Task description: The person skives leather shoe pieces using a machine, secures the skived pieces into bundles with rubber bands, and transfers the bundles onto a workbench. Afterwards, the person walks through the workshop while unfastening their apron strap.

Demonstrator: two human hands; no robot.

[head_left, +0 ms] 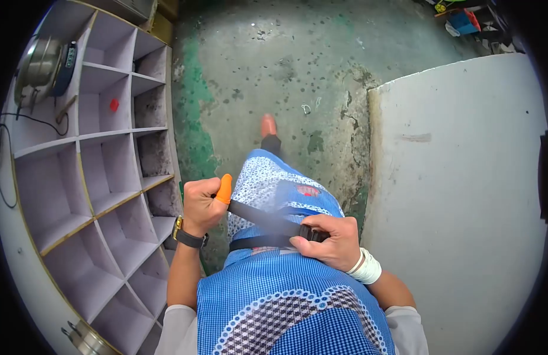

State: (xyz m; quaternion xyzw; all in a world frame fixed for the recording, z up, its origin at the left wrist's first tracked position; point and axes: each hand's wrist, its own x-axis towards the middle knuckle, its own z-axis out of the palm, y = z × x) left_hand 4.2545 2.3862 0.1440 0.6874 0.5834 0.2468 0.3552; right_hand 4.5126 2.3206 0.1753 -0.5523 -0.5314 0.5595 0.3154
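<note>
A black strap (255, 215) runs across the front of the blue patterned apron (250, 278) at waist height. My left hand (204, 204), with an orange finger cot (224, 188) on its thumb, is closed round one end of the strap and holds it out from the apron. At the other side, my right hand (332, 238) pinches a black buckle (313, 233) between thumb and fingers. A second run of the belt (259, 242) lies against the apron below the held part. The buckle's far side is hidden by my fingers.
Purple-grey cubby shelves (108, 198) stand close on the left, with a metal pot (40, 65) on top. A white panel (451, 195) is on the right. Between them lies a stained concrete floor (244, 71). A blue container (463, 22) sits far right.
</note>
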